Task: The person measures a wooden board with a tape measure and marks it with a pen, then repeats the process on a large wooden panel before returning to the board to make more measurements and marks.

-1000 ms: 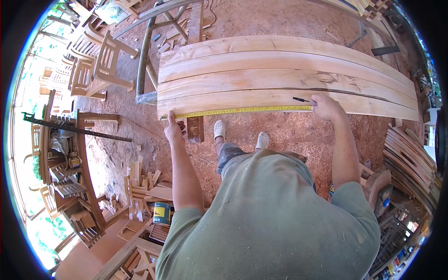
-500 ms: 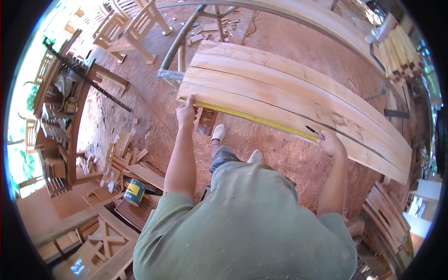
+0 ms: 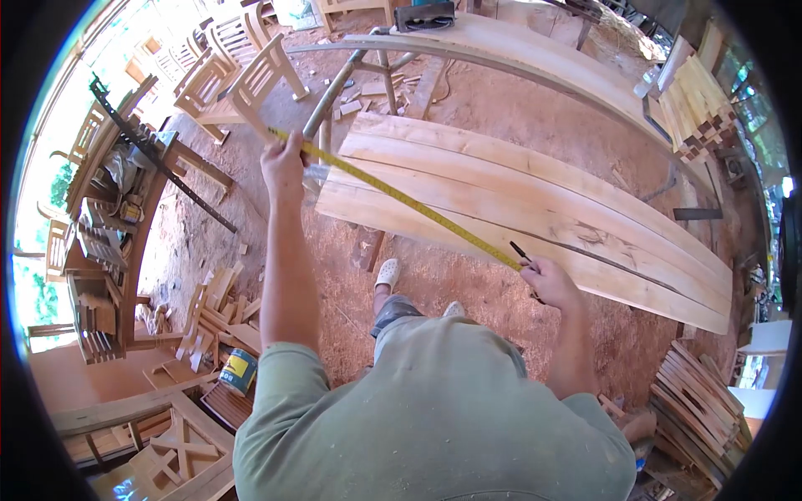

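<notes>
My left hand (image 3: 284, 160) is closed around the yellow tape measure (image 3: 409, 202) near its free end, raised beyond the left end of the boards. From there the blade runs taut and slanting down across the boards to my right hand (image 3: 551, 280), which grips its other end. A black pen or marker (image 3: 519, 250) sticks up from the fingers of my right hand. Beneath the tape lie several long pale wooden boards (image 3: 468, 178) side by side, with dark streaks on the nearer ones. The tape's case is hidden by my right hand.
Slatted wooden chairs (image 3: 242, 88) stand at the far left. A long workbench (image 3: 535, 54) crosses the back, bearing a power tool (image 3: 424, 17). Stacked sticks (image 3: 695, 104) sit at right. Wood offcuts (image 3: 219, 313) and a blue-yellow can (image 3: 238, 371) lie lower left.
My left hand has lifted the tape's end off the boards' near edge, up and to the left. My right hand has shifted left and toward me, so the tape now slants above the boards.
</notes>
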